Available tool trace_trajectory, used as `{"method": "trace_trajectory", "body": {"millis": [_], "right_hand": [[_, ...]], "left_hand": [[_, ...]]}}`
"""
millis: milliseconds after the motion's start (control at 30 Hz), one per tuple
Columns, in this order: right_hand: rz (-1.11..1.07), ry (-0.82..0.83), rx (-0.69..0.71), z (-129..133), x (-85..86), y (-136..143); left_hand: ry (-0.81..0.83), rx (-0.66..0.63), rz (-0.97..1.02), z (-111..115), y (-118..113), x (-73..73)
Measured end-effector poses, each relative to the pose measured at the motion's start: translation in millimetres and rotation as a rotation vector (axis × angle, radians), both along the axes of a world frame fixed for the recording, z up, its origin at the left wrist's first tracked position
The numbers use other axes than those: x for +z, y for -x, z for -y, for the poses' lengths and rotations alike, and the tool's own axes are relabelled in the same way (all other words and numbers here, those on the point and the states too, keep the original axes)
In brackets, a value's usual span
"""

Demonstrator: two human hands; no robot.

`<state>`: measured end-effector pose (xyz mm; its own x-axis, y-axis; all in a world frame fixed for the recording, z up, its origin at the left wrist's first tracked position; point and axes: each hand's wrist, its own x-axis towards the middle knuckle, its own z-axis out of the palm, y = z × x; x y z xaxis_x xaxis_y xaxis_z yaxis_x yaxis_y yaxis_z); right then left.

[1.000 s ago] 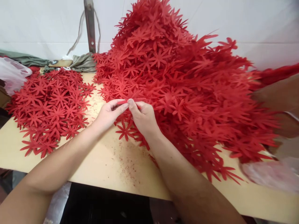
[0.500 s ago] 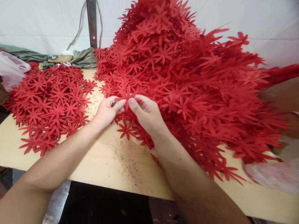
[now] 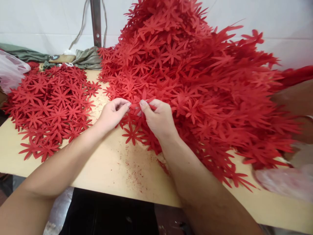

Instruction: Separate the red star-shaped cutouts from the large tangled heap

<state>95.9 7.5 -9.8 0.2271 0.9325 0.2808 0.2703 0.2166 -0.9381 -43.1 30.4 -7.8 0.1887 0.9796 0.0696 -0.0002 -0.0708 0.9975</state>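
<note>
My right hand (image 3: 160, 117) pinches a red fabric flower cutout (image 3: 144, 95) between thumb and fingers, with narrow petals fanning out around the thumb. Just to its left, my left hand (image 3: 113, 112) is closed in a pinch, thumb and fingertip meeting at the end of a petal that points toward it. Both hands are above the near edge of a tall heap of similar red flower cutouts (image 3: 176, 81). A single cutout (image 3: 132, 133) lies flat on the table just below the hands.
A second, lower pile of red flower cutouts (image 3: 56, 101) spreads at the left of the pale wooden table (image 3: 102, 169). Red crumbs (image 3: 134, 176) dot the tabletop. Plastic bags (image 3: 12, 70) stand at the left, green cloth (image 3: 24, 54) lies behind, and a metal upright (image 3: 96, 24) stands against the wall.
My right hand has moved slightly right with the cutout, and the gap between my hands has widened. The left hand's pinch has moved out to a petal's end.
</note>
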Motion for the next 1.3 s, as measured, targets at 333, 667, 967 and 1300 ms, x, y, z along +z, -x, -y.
{"method": "trace_trajectory", "body": {"millis": [333,667,967,1300], "right_hand": [[0.114,0.090,-0.008,2.8,-0.2,2.3],[-0.135,0.097,0.231,2.3,-4.8,8.3],[0.016,0.004,0.110,-1.7,-9.7,1.2],[-0.121,-0.001,0.264,-1.8,-10.5,1.1]], "left_hand": [[-0.030,-0.140,0.196,2.6,-2.5,-9.2],[0.046,-0.126,0.267,1.0,-4.1,-6.5],[0.037,0.109,0.254,-4.0,2.7,1.4],[-0.030,-0.027,0.121,1.3,-7.2,-0.8]]}}
